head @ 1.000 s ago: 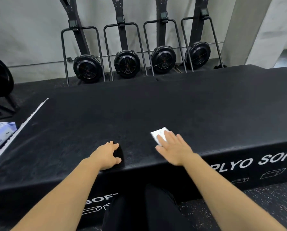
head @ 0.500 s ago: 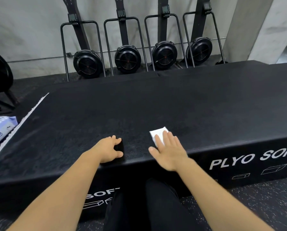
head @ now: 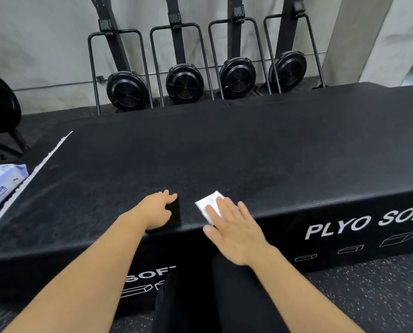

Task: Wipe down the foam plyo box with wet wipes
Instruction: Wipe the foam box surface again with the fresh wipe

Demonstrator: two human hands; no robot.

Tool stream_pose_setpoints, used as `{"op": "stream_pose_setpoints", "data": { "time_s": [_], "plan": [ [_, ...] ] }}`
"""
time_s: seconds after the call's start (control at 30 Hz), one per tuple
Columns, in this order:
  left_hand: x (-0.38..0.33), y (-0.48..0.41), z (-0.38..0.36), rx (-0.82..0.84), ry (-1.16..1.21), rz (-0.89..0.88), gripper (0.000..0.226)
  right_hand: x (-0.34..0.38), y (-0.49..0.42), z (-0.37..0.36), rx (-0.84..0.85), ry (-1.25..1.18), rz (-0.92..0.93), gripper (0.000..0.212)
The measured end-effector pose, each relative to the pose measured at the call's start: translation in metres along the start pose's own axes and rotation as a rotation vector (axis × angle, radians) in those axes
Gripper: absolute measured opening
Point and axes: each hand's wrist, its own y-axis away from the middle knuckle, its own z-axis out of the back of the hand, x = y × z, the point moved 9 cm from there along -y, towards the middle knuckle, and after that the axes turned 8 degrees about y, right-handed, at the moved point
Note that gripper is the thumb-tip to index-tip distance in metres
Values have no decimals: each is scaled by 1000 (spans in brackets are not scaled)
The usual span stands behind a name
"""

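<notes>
our right hand (head: 234, 234) lies flat, fingers straight, on the wet wipe (head: 206, 203) at the near top edge of the foam plyo box (head: 224, 152), so we should press evenly and sweep overlapping strokes while our loosely curled, empty left hand (head: 156, 212) braces on the box beside it.

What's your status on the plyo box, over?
Right hand flat on wet wipe at plyo box front edge. Left hand rests on top. Wipes pack aside, left.
</notes>
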Motion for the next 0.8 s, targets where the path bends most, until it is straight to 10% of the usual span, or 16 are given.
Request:
{"op": "stream_pose_setpoints", "data": {
  "time_s": [0.37,0.8],
  "plan": [
    [2,-5,-1,-16,18,-1,62,-74,14,2,-77,-23,-304,68],
    [4,-5,2,-42,21,47,65,57,-1,-16,49,35,23,71]
  ]
}}
